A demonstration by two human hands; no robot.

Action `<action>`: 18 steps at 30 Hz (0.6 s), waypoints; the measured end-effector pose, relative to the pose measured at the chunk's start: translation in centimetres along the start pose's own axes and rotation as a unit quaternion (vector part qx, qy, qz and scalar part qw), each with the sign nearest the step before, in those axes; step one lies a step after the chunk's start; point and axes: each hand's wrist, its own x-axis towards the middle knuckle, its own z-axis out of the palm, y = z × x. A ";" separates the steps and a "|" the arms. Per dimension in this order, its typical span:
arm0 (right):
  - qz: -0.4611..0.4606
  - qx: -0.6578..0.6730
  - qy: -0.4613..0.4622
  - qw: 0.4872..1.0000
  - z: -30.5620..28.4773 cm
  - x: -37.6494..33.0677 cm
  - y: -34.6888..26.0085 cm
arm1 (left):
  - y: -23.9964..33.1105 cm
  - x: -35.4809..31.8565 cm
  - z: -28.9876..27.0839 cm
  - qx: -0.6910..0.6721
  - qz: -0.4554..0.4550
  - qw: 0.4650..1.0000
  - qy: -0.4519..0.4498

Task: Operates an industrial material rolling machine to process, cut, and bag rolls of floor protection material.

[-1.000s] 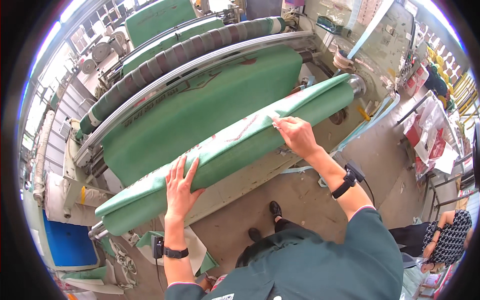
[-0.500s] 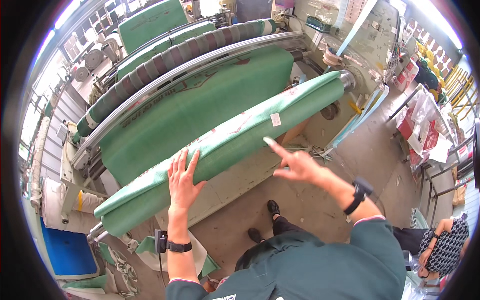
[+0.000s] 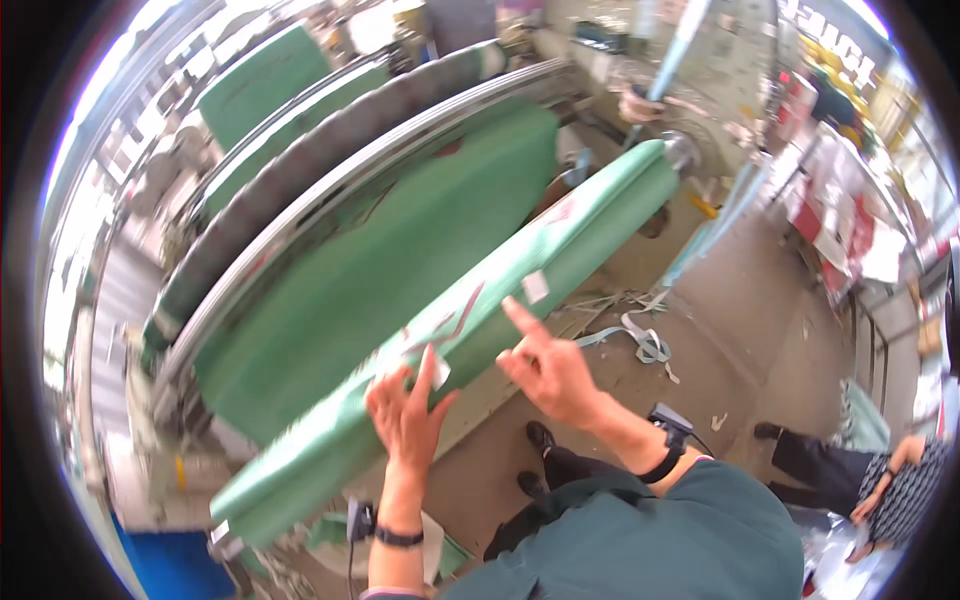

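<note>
A long roll of green woven fabric with reddish print lies slantwise across a machine in front of me. My left hand is at the roll's near side, index finger stretched and thumb apart. Beside that index finger shows a small white label; whether it sticks to the fabric or the finger I cannot tell. My right hand points its index finger at the roll, the other fingers loosely bent, with nothing in it. Another white label sits on the fabric just past that fingertip. The picture is blurred by motion.
Behind the roll, a green fabric sheet hangs below a metal bar and a dark wrapped roller. Pale blue strips lie on the floor at right. Another person is at the far right, near a cluttered rack.
My view has shifted. My right hand has drawn closer to my left, and the white piece on its fingertip is gone. A white label now shows beside my left index finger.
</note>
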 end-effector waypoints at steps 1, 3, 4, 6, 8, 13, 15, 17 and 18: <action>-0.033 0.009 0.063 0.997 -1.9 2.0 1.4 | -0.2 -0.7 0.2 0.024 0.018 0.999 0.017; -0.184 -0.218 0.139 0.948 -6.3 7.9 5.5 | -1.8 -3.7 2.8 0.068 0.146 0.982 0.099; -0.156 -0.314 0.089 0.932 -9.4 10.5 8.6 | -1.9 -4.9 2.9 0.073 0.187 0.978 0.058; -0.097 -0.419 0.162 0.888 -17.1 14.5 19.9 | -1.3 -6.9 3.7 -0.046 0.197 0.979 -0.025; 0.017 -0.483 0.278 0.830 -22.9 17.1 26.8 | -2.0 -9.5 4.8 -0.150 0.191 0.968 -0.062; 0.226 -0.419 0.314 0.821 -22.3 18.9 26.9 | -4.6 -12.1 7.3 -0.682 -0.382 0.609 -0.137; 0.230 -0.439 0.248 0.832 -19.4 17.7 20.8 | -5.8 -12.3 8.7 -0.741 -0.360 0.558 -0.099; 0.157 -0.464 0.196 0.850 -13.9 14.3 15.3 | -7.5 -12.8 8.7 -0.798 -0.326 0.502 -0.069; 0.069 -0.467 0.203 0.858 -9.2 12.5 12.6 | -8.5 -13.0 8.2 -0.825 -0.315 0.466 -0.056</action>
